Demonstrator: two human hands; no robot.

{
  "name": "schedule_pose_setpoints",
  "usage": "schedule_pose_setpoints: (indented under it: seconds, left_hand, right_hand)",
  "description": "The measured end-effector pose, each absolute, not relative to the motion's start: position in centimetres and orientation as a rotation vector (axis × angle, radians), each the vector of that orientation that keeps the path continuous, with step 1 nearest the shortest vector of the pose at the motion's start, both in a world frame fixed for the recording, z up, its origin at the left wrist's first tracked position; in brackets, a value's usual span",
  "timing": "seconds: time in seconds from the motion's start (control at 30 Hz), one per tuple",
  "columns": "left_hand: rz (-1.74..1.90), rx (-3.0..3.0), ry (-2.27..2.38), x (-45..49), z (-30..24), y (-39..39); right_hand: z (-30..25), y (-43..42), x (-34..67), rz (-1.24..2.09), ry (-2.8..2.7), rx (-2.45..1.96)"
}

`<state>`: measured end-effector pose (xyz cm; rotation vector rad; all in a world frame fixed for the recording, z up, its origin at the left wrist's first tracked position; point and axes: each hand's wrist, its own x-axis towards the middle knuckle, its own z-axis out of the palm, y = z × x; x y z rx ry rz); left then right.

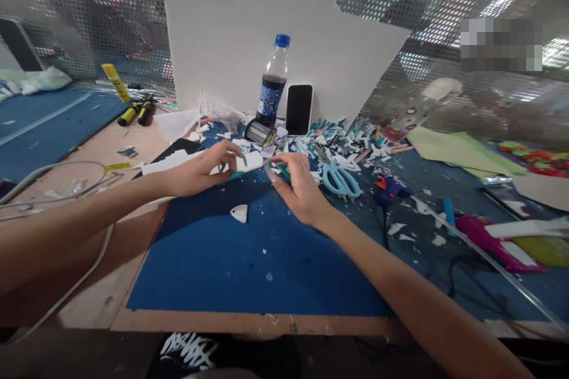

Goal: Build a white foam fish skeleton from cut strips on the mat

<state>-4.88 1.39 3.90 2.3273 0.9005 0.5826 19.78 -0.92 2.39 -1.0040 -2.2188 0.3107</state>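
Note:
My left hand (208,169) is curled over a flat white piece (253,161), which looks like foam or board, with the fingers pressed along it. At that piece's right end, my right hand (297,180) has its thumb and index finger drawn close together; whatever lies between them is too small to make out. A bit of green (235,176) shows under the left fingertips. On the blue mat (249,266), below the hands, lies a small white rounded triangle (240,213) with a hole. Light-blue-handled scissors (340,179) rest to the right of my right hand.
Behind the hands stand a cola bottle (271,92), a wire spool (260,133) and a propped phone-like device (299,109). White and teal scraps (338,139) pile at the back. At right lie a blue glue gun (391,188) and a magenta tool (493,243); pliers (137,111) at left.

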Motion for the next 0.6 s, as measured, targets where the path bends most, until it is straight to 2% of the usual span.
schedule_pose_setpoints:
  seconds: [0.1,0.17,0.27,0.4,0.6]
  left_hand:
    - [0.663,2.183,0.812,-2.8,5.4,0.3]
    - [0.738,2.026,0.745,-1.5,6.1,-0.3]
    - [0.806,1.826,0.744,-0.4,6.8,-1.1]
    - [0.756,1.657,0.748,-0.5,7.0,-1.9]
    - [0.851,1.702,0.783,-0.7,6.9,-2.2]
  right_hand:
    - [3.8,-1.6,18.4,0.163,-2.298,-0.94]
    - [4.6,-1.9,17.7,0.181,-2.312,-0.988]
    - [5.4,-2.2,17.4,0.411,-2.304,-1.051]
    - [6.1,-3.0,18.1,0.706,-2.276,-0.888]
    - [5.8,-3.7,19.0,0.917,-2.069,-0.822]
